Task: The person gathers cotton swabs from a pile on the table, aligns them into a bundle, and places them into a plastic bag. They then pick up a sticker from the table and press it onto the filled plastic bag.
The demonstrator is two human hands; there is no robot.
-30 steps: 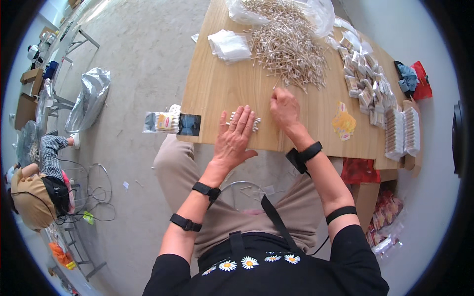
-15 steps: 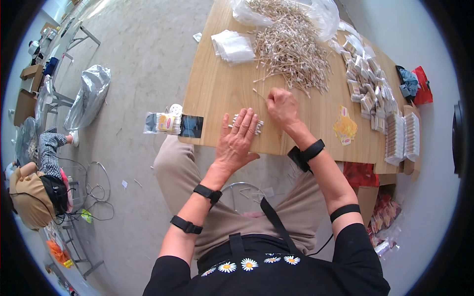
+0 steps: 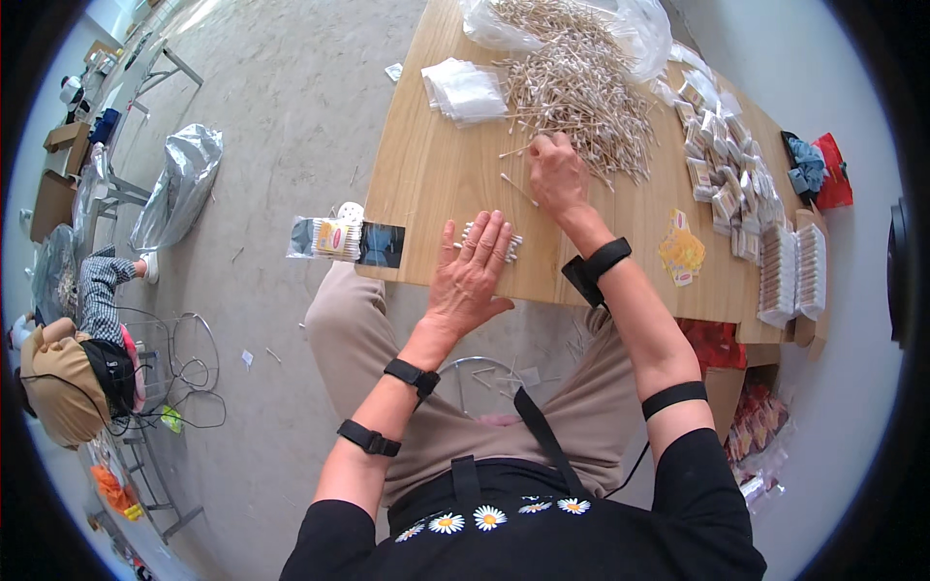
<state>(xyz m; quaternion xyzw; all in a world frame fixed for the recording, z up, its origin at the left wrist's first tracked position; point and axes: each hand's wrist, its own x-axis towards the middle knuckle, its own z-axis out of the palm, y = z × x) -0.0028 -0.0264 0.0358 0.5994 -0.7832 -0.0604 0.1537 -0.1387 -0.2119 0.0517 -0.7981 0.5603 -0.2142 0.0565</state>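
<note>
My left hand lies flat near the table's front edge, fingers stretched out over a small bunch of cotton swabs. White tips of the bunch show beside and between the fingers; the rest is hidden under them. Farther forward, my right hand is closed in a pinch at the near edge of a large loose pile of cotton swabs. A swab juts out leftward from its fingertips. Just left of this hand, a single swab lies on the wooden table.
Clear plastic bags lie left of the pile. On the right are yellow cards, many packed swab packets and a box of packets. A filled packet sits at the left edge. Another person is far left.
My right hand has moved forward to the edge of the swab pile, its fingers pinching there. My left hand stays flat over the bunch. The whole view has shifted slightly.
</note>
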